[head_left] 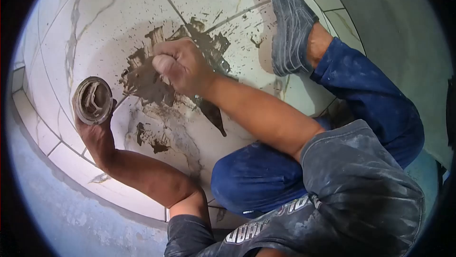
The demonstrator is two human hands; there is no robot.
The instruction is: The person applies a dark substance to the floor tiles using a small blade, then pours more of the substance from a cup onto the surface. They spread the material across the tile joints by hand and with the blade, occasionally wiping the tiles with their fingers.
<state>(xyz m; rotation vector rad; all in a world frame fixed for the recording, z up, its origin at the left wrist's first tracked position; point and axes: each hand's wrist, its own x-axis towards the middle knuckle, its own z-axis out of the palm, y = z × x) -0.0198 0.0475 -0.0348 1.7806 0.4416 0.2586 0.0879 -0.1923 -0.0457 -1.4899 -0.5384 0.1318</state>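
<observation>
My left hand [95,136] grips a round cup-like container [81,99] at the left, its open rim facing up and grey-brown residue caked inside. Over the middle of the floor, my right hand [183,67] is closed in a fist, thumb folded across the fingers; I cannot tell what it holds. Beneath and around that fist, a wet patch of brown-grey slurry [147,85] covers the joint between the tiles. A dark pointed shape [212,115] extends from the patch below my wrist. Smaller smears [159,147] lie nearer my left forearm.
White veined tiles [107,24] form the floor, spattered with slurry drops. My shoe [292,24] rests at the upper right, and my bent leg in blue trousers [259,176] lies close below the right forearm. A tiled wall edge [76,162] and bluish wall [90,214] border the lower left.
</observation>
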